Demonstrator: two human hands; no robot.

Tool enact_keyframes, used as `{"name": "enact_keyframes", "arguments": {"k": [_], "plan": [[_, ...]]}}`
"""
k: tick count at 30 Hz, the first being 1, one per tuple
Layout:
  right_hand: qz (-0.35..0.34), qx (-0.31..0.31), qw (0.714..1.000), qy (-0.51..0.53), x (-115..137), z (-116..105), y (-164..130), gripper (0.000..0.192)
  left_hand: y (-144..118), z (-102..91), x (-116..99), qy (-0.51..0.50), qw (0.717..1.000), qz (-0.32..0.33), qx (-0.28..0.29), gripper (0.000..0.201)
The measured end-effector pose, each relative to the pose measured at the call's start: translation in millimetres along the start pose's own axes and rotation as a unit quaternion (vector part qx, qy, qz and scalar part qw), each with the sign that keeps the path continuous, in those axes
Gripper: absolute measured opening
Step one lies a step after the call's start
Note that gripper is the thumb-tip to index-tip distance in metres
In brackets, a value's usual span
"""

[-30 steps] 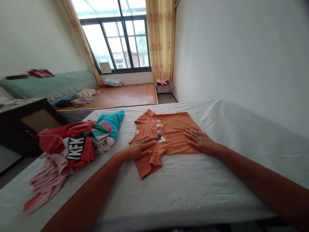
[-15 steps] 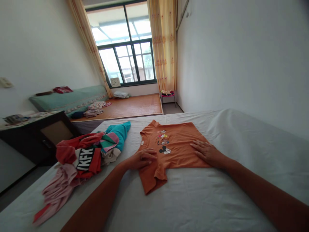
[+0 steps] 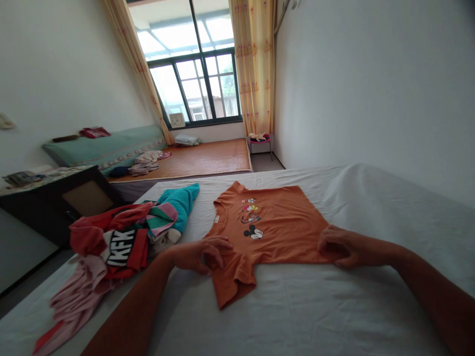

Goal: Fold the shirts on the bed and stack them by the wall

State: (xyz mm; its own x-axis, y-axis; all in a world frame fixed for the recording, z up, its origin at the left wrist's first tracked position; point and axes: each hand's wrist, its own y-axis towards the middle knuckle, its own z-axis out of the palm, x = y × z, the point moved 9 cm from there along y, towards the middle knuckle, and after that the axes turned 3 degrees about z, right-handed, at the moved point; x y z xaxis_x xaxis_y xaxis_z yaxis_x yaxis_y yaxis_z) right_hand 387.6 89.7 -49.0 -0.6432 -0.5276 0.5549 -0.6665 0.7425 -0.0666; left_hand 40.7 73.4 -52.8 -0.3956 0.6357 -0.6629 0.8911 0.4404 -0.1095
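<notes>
Pink garment (image 3: pixel 70 306) cut off bottom-left

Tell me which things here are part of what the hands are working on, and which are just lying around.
In hand:
- orange T-shirt, spread flat on the bed sheet
- left hand, pinching its near edge by the sleeve
- right hand, gripping its bottom corner

Lying about:
- pile of clothes, left of the shirt
- dark cabinet
- pink stool by the curtain
</notes>
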Motion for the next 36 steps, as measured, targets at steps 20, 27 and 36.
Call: {"name": "enact_keyframes", "arguments": {"k": [20,27,36], "plan": [[0.046,0.073,0.994,0.061,-35.4,-10.2,26.5,0.024,2.4,-1.8,7.2,0.008,0.999,-0.049,-0.005,0.028],[0.077,0.087,0.979,0.165,-50.8,-29.7,51.9,0.028,16.7,-33.6,12.2,-0.130,0.980,-0.072,-0.128,0.029],[0.242,-0.336,0.849,0.327,-137.1,-43.1,55.4,0.055,-2.9,-63.4,112.9,-0.344,0.773,-0.255,-0.469,0.056]]}}
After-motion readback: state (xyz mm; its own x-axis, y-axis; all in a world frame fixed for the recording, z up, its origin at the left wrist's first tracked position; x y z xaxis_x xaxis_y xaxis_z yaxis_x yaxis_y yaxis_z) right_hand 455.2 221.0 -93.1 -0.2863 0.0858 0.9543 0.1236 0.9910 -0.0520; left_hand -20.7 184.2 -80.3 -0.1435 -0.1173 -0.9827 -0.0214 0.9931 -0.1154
